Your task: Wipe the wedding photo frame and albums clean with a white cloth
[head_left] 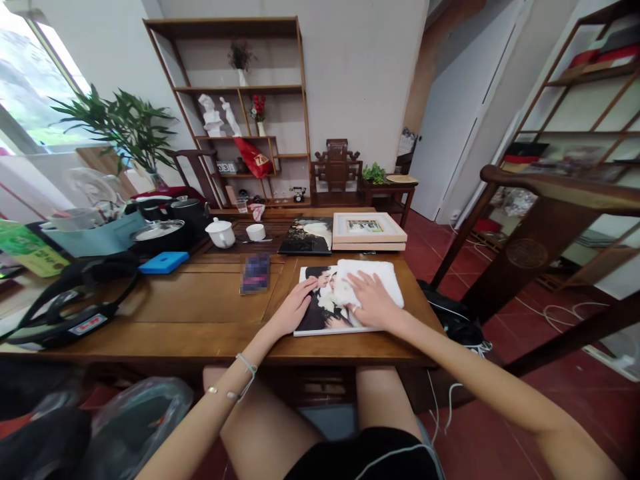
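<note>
A photo panel with a picture of a couple lies flat near the front edge of the wooden table. My left hand rests on its left side, fingers stretched out. On the panel's right part is a folded white towel, which covers that area of the picture. My right hand lies flat on the towel with its fingers spread, pressing on it from above. Beyond the panel are a dark photo panel and light wooden picture frames, stacked.
Left on the table are a blurred-out flat item, a blue box, a white teapot, a white cup and a black headset-like strap. A wooden chair stands at the right.
</note>
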Demonstrator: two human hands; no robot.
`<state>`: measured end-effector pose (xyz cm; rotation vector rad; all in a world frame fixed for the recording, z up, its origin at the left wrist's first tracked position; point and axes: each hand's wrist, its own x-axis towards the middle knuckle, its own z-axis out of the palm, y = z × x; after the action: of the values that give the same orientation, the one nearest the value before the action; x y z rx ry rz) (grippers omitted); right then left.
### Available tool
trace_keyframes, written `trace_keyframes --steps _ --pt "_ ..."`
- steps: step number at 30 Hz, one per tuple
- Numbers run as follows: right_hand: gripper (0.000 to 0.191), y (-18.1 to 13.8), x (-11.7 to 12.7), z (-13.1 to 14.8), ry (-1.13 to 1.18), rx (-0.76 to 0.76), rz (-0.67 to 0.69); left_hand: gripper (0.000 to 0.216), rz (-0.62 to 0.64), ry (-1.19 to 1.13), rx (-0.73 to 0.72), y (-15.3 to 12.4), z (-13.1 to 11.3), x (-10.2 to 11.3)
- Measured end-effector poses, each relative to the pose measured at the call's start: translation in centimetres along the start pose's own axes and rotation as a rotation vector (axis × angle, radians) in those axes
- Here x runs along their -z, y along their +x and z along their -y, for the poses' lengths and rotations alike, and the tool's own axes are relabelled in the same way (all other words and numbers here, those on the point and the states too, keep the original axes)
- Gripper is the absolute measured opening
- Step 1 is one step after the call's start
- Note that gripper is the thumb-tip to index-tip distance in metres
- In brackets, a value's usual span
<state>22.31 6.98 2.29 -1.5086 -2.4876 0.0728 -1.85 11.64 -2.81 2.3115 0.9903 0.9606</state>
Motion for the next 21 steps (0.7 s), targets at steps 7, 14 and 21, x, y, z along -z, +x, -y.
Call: trace_keyframes --steps 7,14,21 --pt "0.078 -4.9 -0.9 7.8 0.009 0.248 0.096 0.042 0.018 -0.007 0.020 -0.1 0.3 0.0" --pt "0.063 0.6 -0.3 4.4 -0.094 -0.019 0.061 0.042 0.022 0.022 0.011 -0.2 0.2 0.1" --pt "0.065 3.6 0.6 5.6 -0.185 -0.198 0.042 0.040 -0.006 -0.016 -0.013 -0.2 1.0 -0.1"
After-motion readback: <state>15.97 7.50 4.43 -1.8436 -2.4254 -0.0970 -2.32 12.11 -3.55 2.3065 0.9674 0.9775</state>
